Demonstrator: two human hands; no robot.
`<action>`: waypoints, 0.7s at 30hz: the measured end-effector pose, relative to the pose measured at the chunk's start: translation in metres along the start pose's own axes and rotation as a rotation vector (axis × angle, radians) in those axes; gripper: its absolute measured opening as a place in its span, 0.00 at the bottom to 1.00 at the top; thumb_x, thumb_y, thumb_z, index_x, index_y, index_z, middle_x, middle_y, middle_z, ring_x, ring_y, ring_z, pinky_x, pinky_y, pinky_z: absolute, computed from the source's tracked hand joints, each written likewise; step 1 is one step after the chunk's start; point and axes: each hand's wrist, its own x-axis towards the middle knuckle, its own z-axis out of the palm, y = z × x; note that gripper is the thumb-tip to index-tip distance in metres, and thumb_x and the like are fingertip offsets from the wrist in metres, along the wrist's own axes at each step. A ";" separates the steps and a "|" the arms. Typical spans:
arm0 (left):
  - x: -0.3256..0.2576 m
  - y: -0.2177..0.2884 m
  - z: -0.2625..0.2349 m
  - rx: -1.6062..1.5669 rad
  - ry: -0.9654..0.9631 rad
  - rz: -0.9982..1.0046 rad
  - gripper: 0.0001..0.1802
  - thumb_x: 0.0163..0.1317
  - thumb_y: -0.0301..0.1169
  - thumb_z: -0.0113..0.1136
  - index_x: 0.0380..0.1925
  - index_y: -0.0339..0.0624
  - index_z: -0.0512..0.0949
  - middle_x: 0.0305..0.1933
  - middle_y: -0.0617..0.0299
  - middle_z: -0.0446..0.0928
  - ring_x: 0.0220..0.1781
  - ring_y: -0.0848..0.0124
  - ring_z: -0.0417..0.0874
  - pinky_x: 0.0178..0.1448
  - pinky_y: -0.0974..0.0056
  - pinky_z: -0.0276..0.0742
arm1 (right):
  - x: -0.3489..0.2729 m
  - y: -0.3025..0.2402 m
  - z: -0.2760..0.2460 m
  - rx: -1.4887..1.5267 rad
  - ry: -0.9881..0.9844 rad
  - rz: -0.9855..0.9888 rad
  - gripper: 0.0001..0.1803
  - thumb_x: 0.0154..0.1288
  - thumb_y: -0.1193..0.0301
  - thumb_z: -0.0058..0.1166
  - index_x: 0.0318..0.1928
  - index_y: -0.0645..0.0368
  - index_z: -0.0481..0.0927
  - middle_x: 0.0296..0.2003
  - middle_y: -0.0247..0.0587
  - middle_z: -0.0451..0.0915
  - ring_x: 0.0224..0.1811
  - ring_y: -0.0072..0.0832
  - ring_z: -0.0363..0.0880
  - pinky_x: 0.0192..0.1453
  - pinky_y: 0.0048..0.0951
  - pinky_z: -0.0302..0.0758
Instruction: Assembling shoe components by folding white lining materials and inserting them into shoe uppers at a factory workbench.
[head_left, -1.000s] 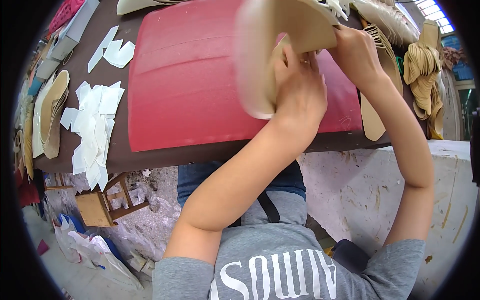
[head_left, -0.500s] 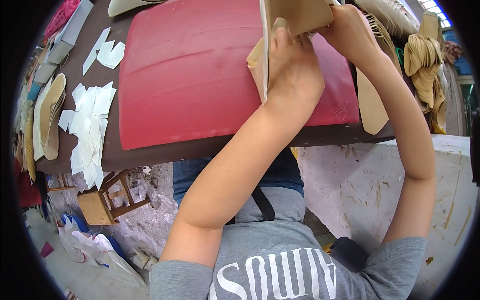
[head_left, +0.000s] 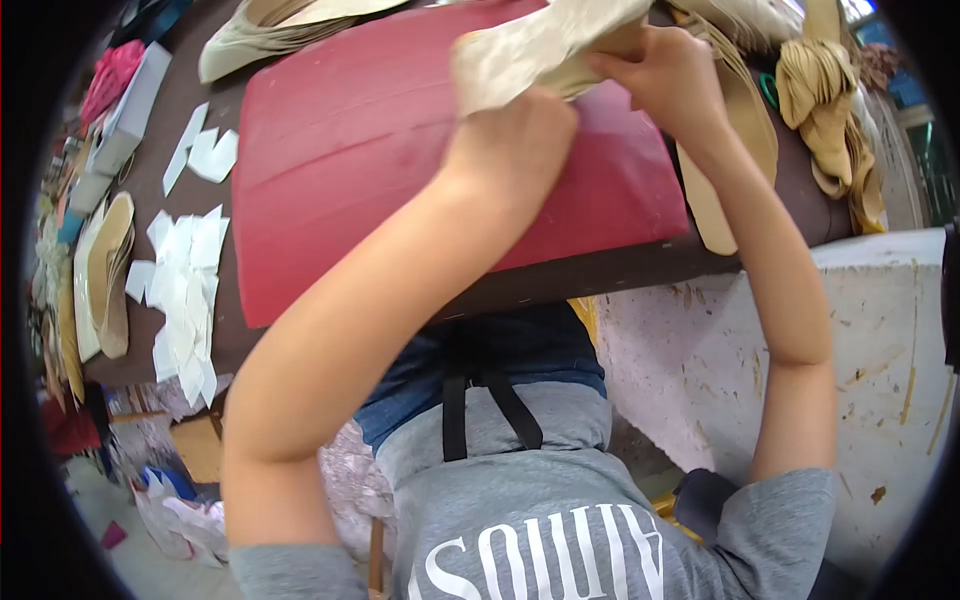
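A beige leather piece point(head_left: 545, 48), pale and creased on its upturned side, is held up over the far part of a red mat point(head_left: 350, 190). My left hand point(head_left: 520, 140) is closed on its near edge, back of the hand toward me and fingertips hidden. My right hand point(head_left: 675, 80) pinches its right end between thumb and fingers. Just right of my right hand lie flat beige pieces point(head_left: 708, 205) with rounded ends, partly behind my forearm.
White cut pieces point(head_left: 190, 290) lie in a heap left of the mat. Beige pieces are stacked at the far left point(head_left: 270, 35), and a draped beige bundle point(head_left: 825, 110) sits at the right. A white stained block point(head_left: 760, 350) stands below the dark table's edge point(head_left: 600, 265).
The beige leather piece has swung from standing upright to lying slanted leftward, its pale side now showing. My left hand has moved left and down; my right has shifted slightly left.
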 end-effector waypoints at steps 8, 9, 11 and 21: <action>0.007 0.016 -0.040 0.173 -0.439 0.135 0.11 0.55 0.19 0.52 0.39 0.29 0.74 0.35 0.51 0.79 0.27 0.65 0.81 0.33 0.61 0.81 | -0.016 -0.001 0.029 0.094 0.189 -0.014 0.15 0.52 0.65 0.63 0.23 0.66 0.81 0.18 0.42 0.79 0.16 0.33 0.75 0.23 0.30 0.72; 0.009 0.017 -0.035 0.177 -0.407 0.160 0.11 0.55 0.19 0.52 0.39 0.29 0.75 0.35 0.51 0.79 0.26 0.66 0.80 0.33 0.62 0.80 | -0.015 0.002 0.031 0.106 0.158 0.036 0.15 0.51 0.65 0.63 0.22 0.67 0.80 0.19 0.45 0.79 0.17 0.37 0.75 0.25 0.33 0.73; 0.012 0.018 -0.025 0.189 -0.342 0.203 0.12 0.55 0.20 0.53 0.40 0.30 0.75 0.35 0.52 0.79 0.24 0.66 0.80 0.31 0.64 0.79 | -0.014 0.005 0.031 0.115 0.131 0.098 0.16 0.50 0.64 0.63 0.22 0.67 0.80 0.20 0.48 0.79 0.18 0.42 0.76 0.26 0.36 0.73; 0.034 0.010 -0.044 0.205 0.062 0.374 0.16 0.54 0.23 0.56 0.44 0.36 0.77 0.31 0.57 0.79 0.22 0.69 0.76 0.26 0.69 0.73 | -0.001 -0.017 0.012 -0.005 -0.194 0.214 0.20 0.59 0.69 0.56 0.51 0.62 0.77 0.44 0.53 0.80 0.36 0.39 0.77 0.40 0.35 0.74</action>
